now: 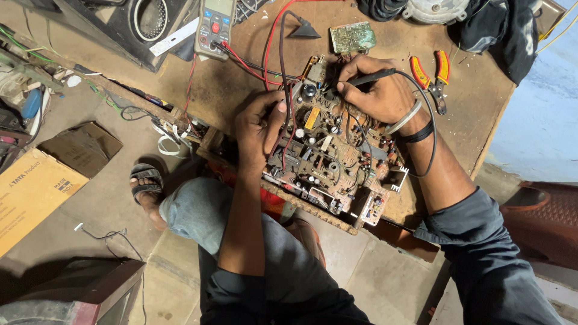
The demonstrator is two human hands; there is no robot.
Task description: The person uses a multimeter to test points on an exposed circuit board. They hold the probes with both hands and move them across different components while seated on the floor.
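The wooden workbench (241, 90) carries everything, and the large circuit board (328, 159) lies at its near edge, partly overhanging toward the person's knees, probably so both hands can reach it from the seated position. Taking that board as the landmark: the left hand (257, 129) rests on its left side, fingers curled down against the components and the red lead, seemingly pressing a red-wired probe onto a point, though the tip is hidden and I cannot tell how firmly it grips. The right hand (376, 90) sits over the board's far right corner, closed pencil-fashion around a black probe (368, 77) whose tip points down into the parts by the hand's fingertips; a pen hold like this gives fine aim among crowded components. Beyond the board, toward its far left, the multimeter (215, 27) lies face up where its screen can be read while both hands stay busy, its red and black leads (265, 57) trailing back to the board. Just past the board's far edge sits a small green circuit board (352, 37), set aside. To the board's right, beyond the right wrist, red-handled pliers (432, 75) lie within easy reach.
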